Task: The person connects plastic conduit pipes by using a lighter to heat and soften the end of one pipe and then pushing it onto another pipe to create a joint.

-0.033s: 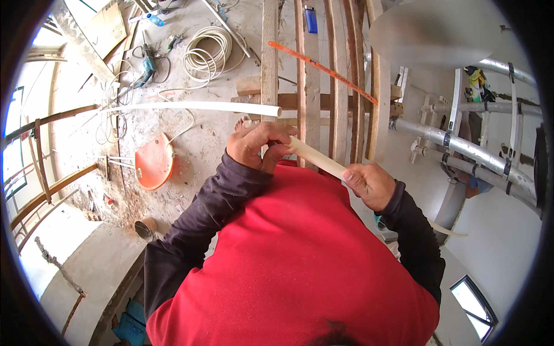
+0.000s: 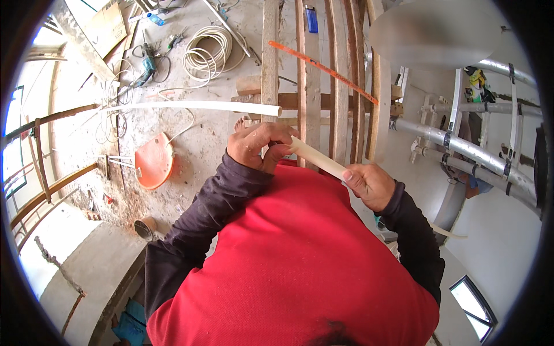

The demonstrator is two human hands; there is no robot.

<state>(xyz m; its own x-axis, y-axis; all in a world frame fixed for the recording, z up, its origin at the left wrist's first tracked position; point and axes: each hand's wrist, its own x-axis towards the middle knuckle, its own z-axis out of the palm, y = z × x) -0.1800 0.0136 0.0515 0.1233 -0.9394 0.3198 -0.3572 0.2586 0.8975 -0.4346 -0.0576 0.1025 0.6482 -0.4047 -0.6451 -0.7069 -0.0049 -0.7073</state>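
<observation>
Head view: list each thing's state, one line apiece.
Cream pipe: held by both hands
Left hand: closed on its upper end
Right hand: gripping it farther down
White pipe: near end open, unheld
Cream tubing: coiled on the floor
Drill: lying on the floor
Orange blade: lying across wooden slats
Blue lighter: lying on a slat

Cream pipe (image 2: 318,158) (aslant) in both hands (image 2: 372,185)

No legible text, numbers or signs; dark marks (image 2: 313,63) on orange strip (image 2: 324,70) unreadable.
</observation>
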